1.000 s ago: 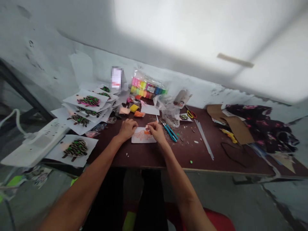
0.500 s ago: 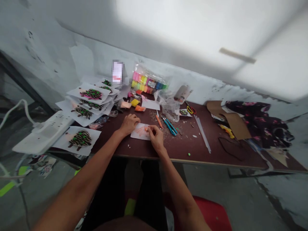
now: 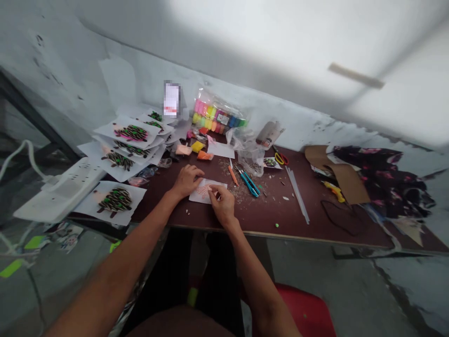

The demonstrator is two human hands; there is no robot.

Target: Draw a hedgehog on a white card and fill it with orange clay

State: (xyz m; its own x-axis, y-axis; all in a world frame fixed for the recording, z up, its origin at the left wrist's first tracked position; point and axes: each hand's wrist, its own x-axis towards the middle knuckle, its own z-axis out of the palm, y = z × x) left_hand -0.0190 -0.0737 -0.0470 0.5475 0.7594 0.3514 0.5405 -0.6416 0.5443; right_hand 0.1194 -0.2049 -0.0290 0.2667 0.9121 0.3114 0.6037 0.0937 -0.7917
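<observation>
A white paper (image 3: 198, 196) with an orange drawing lies on the dark red table (image 3: 259, 215) in front of me. My left hand (image 3: 188, 181) rests at the paper's upper left corner, its fingers bent together; whether anything is under them is hidden. Over the right part of the sheet, my right hand (image 3: 222, 201) has thumb and fingertips pinched together, and what they hold is too small to make out. An orange pen-like tool (image 3: 233, 176) and teal pliers (image 3: 249, 183) lie just right of the paper, among brown crumbs.
Stacked papers with hedgehog figures (image 3: 131, 133) and a white power strip (image 3: 66, 189) are at the left. Behind are colourful clay packs (image 3: 213, 117) and a plastic bag (image 3: 250, 152). Scissors (image 3: 280, 158), clear sticks (image 3: 298, 194) and a yellow glue gun (image 3: 334, 191) lie to the right.
My right hand has shifted slightly left and down over the drawing, with its pinched fingertips nearer the paper's middle. My left hand stays by the paper's corner. The view has shifted slightly.
</observation>
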